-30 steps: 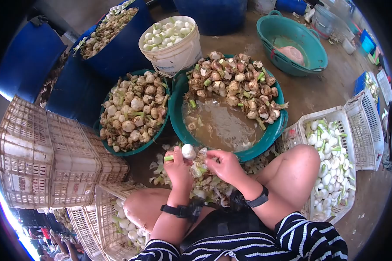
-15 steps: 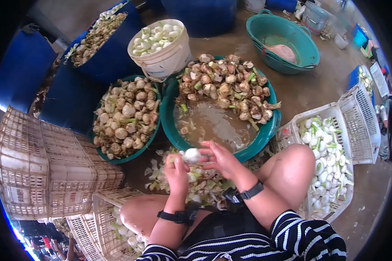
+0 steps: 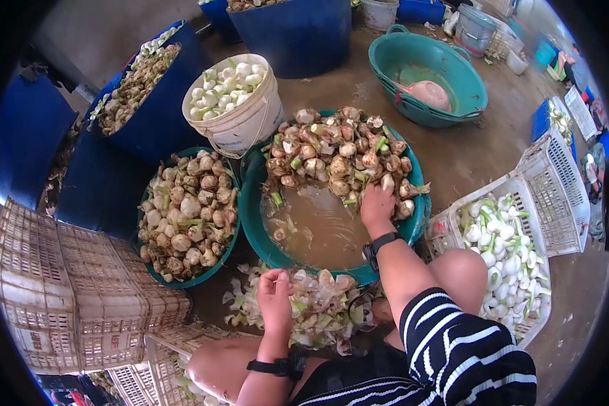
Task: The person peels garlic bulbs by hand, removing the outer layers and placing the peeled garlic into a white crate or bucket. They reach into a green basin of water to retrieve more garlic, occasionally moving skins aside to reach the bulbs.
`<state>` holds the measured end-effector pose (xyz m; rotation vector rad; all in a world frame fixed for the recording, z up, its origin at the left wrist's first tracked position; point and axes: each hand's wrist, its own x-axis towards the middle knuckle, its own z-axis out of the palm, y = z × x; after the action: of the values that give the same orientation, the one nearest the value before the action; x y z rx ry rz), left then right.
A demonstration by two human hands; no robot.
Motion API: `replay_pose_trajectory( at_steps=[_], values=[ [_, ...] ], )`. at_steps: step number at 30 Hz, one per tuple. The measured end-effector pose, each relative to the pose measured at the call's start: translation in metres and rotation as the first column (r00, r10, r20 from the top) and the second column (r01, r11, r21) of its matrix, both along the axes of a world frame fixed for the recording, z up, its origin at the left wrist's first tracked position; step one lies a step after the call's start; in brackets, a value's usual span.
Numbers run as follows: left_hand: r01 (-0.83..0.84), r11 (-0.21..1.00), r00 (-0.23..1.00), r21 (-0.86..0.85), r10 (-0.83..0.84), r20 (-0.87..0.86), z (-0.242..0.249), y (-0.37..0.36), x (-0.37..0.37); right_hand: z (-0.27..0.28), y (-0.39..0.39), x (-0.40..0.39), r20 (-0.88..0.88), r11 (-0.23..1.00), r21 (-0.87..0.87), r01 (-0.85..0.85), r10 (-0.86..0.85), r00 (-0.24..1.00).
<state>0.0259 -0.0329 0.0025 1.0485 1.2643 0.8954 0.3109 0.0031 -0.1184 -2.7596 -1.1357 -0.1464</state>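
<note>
My right hand [image 3: 378, 206] reaches into the large green tub [image 3: 250, 223], its fingers closed around a garlic bulb [image 3: 387, 181] at the right edge of the unpeeled heap. Muddy water [image 3: 325, 230] lies in the tub's near part. My left hand [image 3: 275, 298] is raised over the pile of peelings [image 3: 325, 304], fingers curled together; whether anything small is between them cannot be made out. Peeled white bulbs [image 3: 504, 250] fill the white crate [image 3: 538, 311] at the right. More unpeeled bulbs [image 3: 189, 210] fill a second green tub at the left.
A white bucket [image 3: 240, 132] of peeled bulbs stands behind the tubs. Another green basin [image 3: 463, 88] holds a pinkish bowl [image 3: 429, 95]. Stacked crates [image 3: 40, 284] stand at the left, with blue barrels [image 3: 298, 37] at the back. My knees flank the peelings.
My right hand has moved forward from beside my left hand into the tub's heap. The white bulb between my hands is no longer there. The camera view has shifted slightly.
</note>
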Motion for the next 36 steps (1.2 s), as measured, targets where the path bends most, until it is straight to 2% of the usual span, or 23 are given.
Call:
replay_pose_trajectory(
  at_steps=[2, 4, 5, 6, 7, 8, 9, 11, 12, 14, 15, 16, 17, 20, 22, 25, 26, 27, 28, 29, 31, 32, 36],
  values=[
    [0.008, 1.000, 0.998, -0.021, -0.010, -0.058, -0.007, 0.003, -0.004, -0.022, -0.008, -0.026, -0.293, 0.991, -0.130, -0.030, -0.009, 0.956],
    [0.081, 0.996, 0.979, -0.048, -0.089, -0.186, -0.027, 0.005, -0.007, -0.031, -0.015, -0.061, -0.639, 0.968, -0.196, -0.157, -0.005, 0.769],
    [0.075, 0.996, 0.979, -0.052, -0.084, -0.188, -0.045, 0.007, -0.006, -0.029, -0.014, -0.082, -0.719, 0.986, -0.074, -0.152, 0.053, 0.693],
    [0.096, 0.995, 0.937, 0.033, -0.079, -0.339, -0.065, 0.007, -0.005, -0.021, -0.012, -0.105, -0.785, 0.989, 0.046, -0.139, 0.122, 0.607],
    [0.126, 0.986, 0.873, 0.109, -0.058, -0.484, -0.076, 0.004, -0.006, -0.011, -0.011, -0.129, -0.910, 0.975, 0.214, -0.051, 0.218, 0.352],
    [0.095, 0.995, 0.932, 0.001, -0.089, -0.352, -0.076, 0.004, -0.005, 0.006, -0.012, -0.152, -0.941, 0.938, 0.336, 0.082, 0.331, 0.073],
    [0.079, 0.997, 0.930, -0.006, -0.076, -0.359, -0.061, 0.008, -0.005, 0.043, -0.018, -0.169, -0.920, 0.918, 0.388, 0.081, 0.379, 0.102],
    [-0.084, 0.991, 0.994, -0.106, 0.090, 0.054, -0.020, 0.018, -0.004, 0.093, -0.038, -0.193, -0.856, 0.838, 0.514, 0.182, 0.514, 0.052],
    [-0.175, 0.983, 0.982, -0.058, 0.178, 0.061, -0.016, 0.021, -0.005, 0.096, -0.044, -0.195, -0.855, 0.837, 0.517, 0.178, 0.517, 0.052],
    [-0.158, 0.981, 0.986, -0.112, 0.162, 0.035, -0.005, 0.022, -0.004, 0.098, -0.058, -0.191, -0.429, 0.678, 0.596, -0.431, 0.722, 0.542],
    [-0.138, 0.976, 0.990, -0.170, 0.141, 0.003, -0.002, 0.019, -0.005, 0.100, -0.063, -0.190, -0.424, 0.672, 0.594, -0.442, 0.729, 0.538],
    [-0.100, 0.995, 0.994, 0.030, 0.099, 0.037, -0.027, 0.017, -0.005, 0.100, -0.067, -0.188, -0.346, 0.633, 0.506, -0.586, 0.771, 0.535],
    [-0.110, 0.993, 0.993, 0.030, 0.109, 0.043, -0.023, 0.015, -0.008, 0.101, -0.072, -0.186, -0.270, 0.582, 0.396, -0.710, 0.813, 0.516],
    [0.000, 0.926, 0.998, -0.377, 0.024, 0.060, 0.010, 0.009, -0.009, 0.108, -0.089, -0.183, -0.159, 0.501, 0.406, -0.764, 0.862, 0.482],
    [0.041, 0.890, 0.992, -0.454, 0.017, 0.122, -0.001, 0.008, -0.012, 0.113, -0.096, -0.185, -0.089, 0.487, 0.358, -0.796, 0.867, 0.490],
    [0.099, 0.824, 0.979, -0.558, 0.019, 0.202, -0.011, 0.009, -0.016, 0.112, -0.095, -0.187, -0.164, 0.580, 0.319, -0.749, 0.813, 0.559],
    [0.116, 0.795, 0.975, -0.595, 0.024, 0.221, -0.013, 0.008, -0.018, 0.109, -0.090, -0.182, -0.538, 0.724, 0.397, -0.564, 0.682, 0.496],
    [0.110, 0.795, 0.974, -0.597, 0.032, 0.222, -0.012, 0.006, -0.020, 0.103, -0.087, -0.177, -0.826, 0.860, 0.366, -0.355, 0.476, 0.302],
    [0.133, 0.796, 0.962, -0.591, 0.040, 0.272, -0.010, 0.005, -0.020, 0.094, -0.085, -0.176, -0.889, 0.877, 0.394, -0.275, 0.439, 0.127],
    [0.158, 0.797, 0.946, -0.583, 0.046, 0.320, -0.009, 0.006, -0.020, 0.087, -0.089, -0.175, -0.889, 0.877, 0.394, -0.276, 0.439, 0.127],
    [0.130, 0.798, 0.948, -0.589, 0.075, 0.310, -0.009, 0.009, -0.021, 0.114, -0.096, -0.181, -0.587, 0.706, 0.558, -0.435, 0.707, 0.394],
    [0.102, 0.798, 0.948, -0.593, 0.103, 0.302, -0.010, 0.010, -0.020, 0.126, -0.098, -0.183, -0.343, 0.622, 0.473, -0.624, 0.783, 0.519],
    [0.210, 0.759, 0.936, -0.616, 0.026, 0.351, -0.028, 0.010, -0.020, 0.114, -0.101, -0.187, -0.199, 0.602, 0.314, -0.734, 0.798, 0.569]
  ],
)
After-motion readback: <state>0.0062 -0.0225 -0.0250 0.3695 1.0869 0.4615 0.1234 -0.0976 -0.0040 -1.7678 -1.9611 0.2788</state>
